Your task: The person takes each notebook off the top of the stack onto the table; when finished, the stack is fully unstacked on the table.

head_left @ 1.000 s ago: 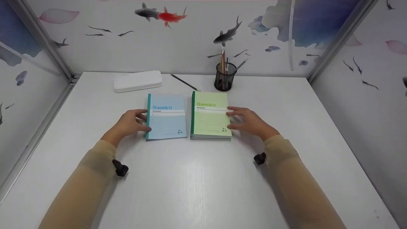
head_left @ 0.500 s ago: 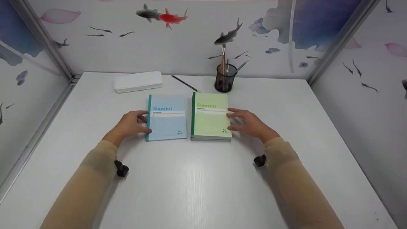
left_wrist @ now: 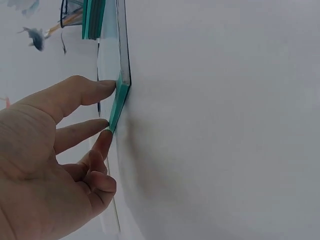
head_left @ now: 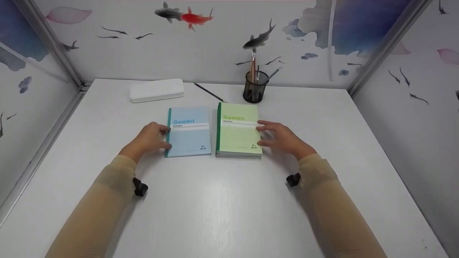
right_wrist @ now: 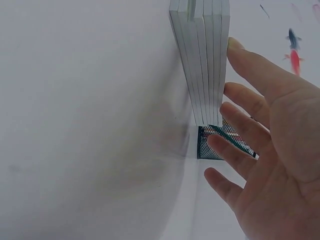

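Note:
A blue notebook [head_left: 190,134] with a teal spine lies left of a stack of several notebooks topped by a green notebook [head_left: 238,132]. My left hand [head_left: 148,138] pinches the blue notebook's spine: the thumb is on the cover edge and fingertips are against the spine, as the left wrist view shows. The last fingers curl in toward the palm. At the stack's right side is my right hand [head_left: 281,138], its thumb on the top cover's edge and its other fingers spread along the side. The right wrist view shows the page edges of the stack [right_wrist: 202,60].
Behind the notebooks stand a white case [head_left: 156,90] and a black mesh pen holder [head_left: 255,87] with brushes and pens. A dark pencil [head_left: 209,92] lies between them. Walls printed with fish enclose the white table [head_left: 215,208] at the back and sides.
The left hand has shifted slightly right, and its fingers have drawn in against the blue notebook's spine. The right hand stays in place at the green notebook's edge.

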Motion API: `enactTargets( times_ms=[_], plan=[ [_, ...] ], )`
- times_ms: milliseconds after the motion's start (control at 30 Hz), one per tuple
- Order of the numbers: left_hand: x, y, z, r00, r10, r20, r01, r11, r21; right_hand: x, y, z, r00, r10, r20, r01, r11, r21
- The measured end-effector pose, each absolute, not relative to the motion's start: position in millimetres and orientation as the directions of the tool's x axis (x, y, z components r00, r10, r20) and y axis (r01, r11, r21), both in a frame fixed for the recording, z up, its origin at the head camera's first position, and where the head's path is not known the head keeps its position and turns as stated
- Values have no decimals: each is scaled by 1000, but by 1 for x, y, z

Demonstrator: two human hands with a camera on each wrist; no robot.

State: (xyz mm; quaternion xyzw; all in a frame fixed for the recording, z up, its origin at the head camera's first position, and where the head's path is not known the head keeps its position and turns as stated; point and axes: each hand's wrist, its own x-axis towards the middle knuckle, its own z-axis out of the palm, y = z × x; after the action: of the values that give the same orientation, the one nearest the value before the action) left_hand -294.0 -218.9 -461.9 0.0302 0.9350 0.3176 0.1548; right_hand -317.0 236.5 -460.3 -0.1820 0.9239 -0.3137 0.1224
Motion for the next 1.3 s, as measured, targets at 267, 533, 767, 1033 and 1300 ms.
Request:
enactTargets(
  times_ms=[267,533,767,1033,1300],
  plan=[
    [-290,-190,-456,-966,189,-179,25,751,660,-318,238,-455,-897,-430,-105,-274,725,-632],
    [-287,-149,-454,-957,230,-176,3,616,787,-316,238,-455,-901,-418,-116,-263,740,-619],
    [-288,-115,-456,-946,229,-228,-65,556,829,-316,236,-462,-894,-432,-120,-279,746,-605],
    [-294,-89,-456,-935,240,-262,-115,493,862,-315,238,-463,-899,-424,-107,-271,731,-626],
    [-300,-85,-460,-940,227,-256,-111,504,856,-315,236,-465,-892,-447,-73,-313,724,-614]
  ],
)
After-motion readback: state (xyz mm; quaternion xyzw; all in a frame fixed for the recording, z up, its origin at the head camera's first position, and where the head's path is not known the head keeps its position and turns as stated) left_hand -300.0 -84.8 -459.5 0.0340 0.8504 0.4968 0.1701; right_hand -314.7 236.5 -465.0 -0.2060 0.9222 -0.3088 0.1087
